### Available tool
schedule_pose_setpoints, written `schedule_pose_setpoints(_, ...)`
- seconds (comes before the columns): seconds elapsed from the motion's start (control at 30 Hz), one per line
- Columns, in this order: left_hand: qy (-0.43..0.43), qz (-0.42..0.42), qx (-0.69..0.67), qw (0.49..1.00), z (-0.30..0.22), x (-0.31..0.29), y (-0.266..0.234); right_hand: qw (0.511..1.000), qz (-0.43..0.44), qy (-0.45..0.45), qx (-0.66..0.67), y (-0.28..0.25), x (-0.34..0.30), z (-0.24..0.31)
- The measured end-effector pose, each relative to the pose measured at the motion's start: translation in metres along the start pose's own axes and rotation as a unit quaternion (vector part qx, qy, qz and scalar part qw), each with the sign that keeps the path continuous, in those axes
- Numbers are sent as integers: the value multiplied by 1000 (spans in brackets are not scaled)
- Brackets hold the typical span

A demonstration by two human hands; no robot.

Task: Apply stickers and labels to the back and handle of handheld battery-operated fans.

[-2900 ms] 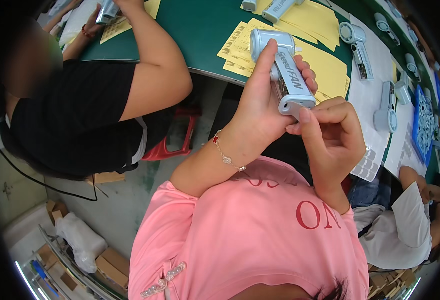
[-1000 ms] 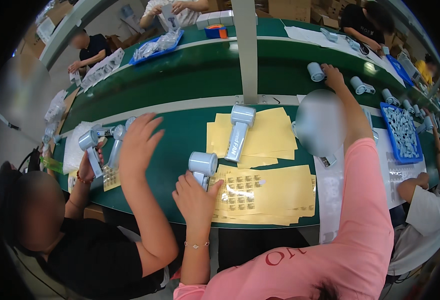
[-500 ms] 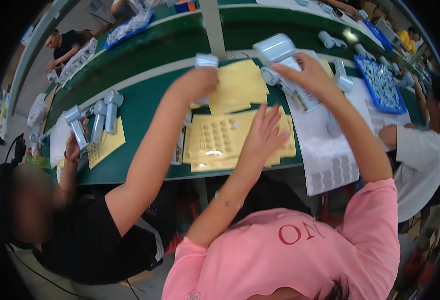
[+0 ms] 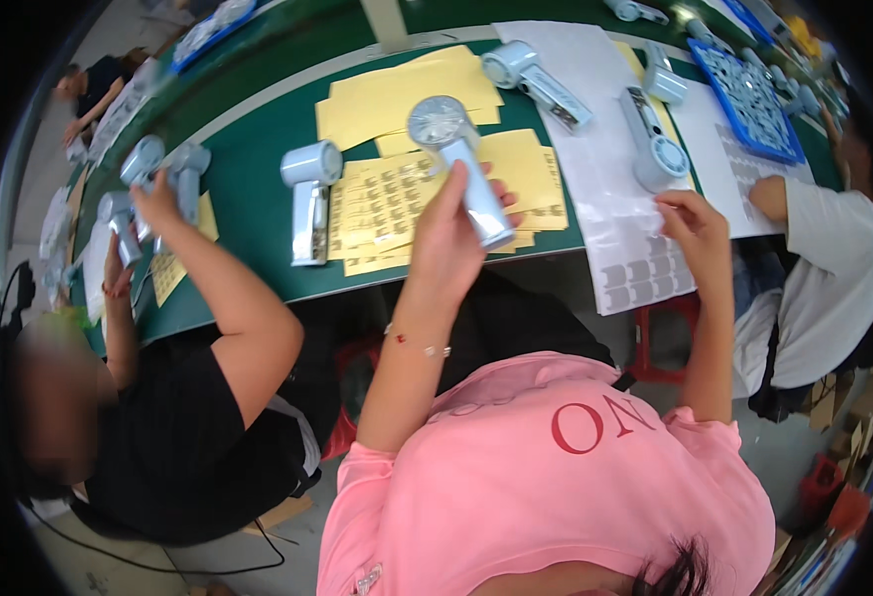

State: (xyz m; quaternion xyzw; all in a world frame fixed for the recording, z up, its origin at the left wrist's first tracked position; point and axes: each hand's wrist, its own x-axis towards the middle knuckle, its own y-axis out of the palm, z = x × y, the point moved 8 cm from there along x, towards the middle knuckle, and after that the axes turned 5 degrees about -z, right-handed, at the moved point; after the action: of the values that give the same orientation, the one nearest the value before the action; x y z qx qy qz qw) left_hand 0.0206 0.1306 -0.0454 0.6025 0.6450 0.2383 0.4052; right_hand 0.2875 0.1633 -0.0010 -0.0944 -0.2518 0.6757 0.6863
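Note:
My left hand (image 4: 448, 233) is wrapped round the handle of a light-blue handheld fan (image 4: 478, 197). The fan's round grille head points up and away, above yellow label sheets (image 4: 362, 214). My right hand (image 4: 697, 233) is raised over the near part of a white sheet with grey labels (image 4: 635, 280). Its fingers are loosely bent, and I see nothing between them. Just beyond these fingertips, another fan (image 4: 652, 139) lies on the white sheet. A third fan (image 4: 536, 84) rests farther back, partly over the yellow paper.
Left of the yellow sheets, a fan (image 4: 310, 199) lies on the green table (image 4: 248, 214). A co-worker in black at the left handles several fans (image 4: 186, 179). A blue tray (image 4: 746, 104) of small parts stands at the right, near a person in white (image 4: 834, 288).
The fan from my right hand is now in my left hand. My right hand has moved nearer. The co-worker's arm has withdrawn left, and a fan now lies left of the yellow sheets.

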Motion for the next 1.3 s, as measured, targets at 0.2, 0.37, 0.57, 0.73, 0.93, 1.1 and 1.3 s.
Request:
schedule_pose_setpoints(0.2, -61, 22, -105, 992, 5, -8, 20, 981, 17, -77, -176, -48, -17, -24)
schedule_pose_setpoints(0.37, -140, 7, -217, 966, 22, -10, 31, 974, 64, -71, -204, -37, -16, -16)
schedule_pose_setpoints(0.57, -149, -25, -331, 932, 30, -18, 40, 957, 54, -132, -253, -30, -27, -15)
schedule_pose_setpoints(0.73, -104, -36, -275, 955, 21, -18, 42, 950, 41, -155, -268, -28, -26, -20)
schedule_pose_setpoints(0.93, -55, -17, -187, 981, 9, -15, 39, 954, 60, -134, -263, -25, -19, -22)
schedule_pose_setpoints(1.1, 64, 3, -56, 996, -12, -19, 39, 936, -37, -233, -262, -31, -41, -27)
schedule_pose_setpoints(1.3, 29, -13, -66, 997, -14, -30, 26, 946, -47, -225, -229, -35, -46, -22)
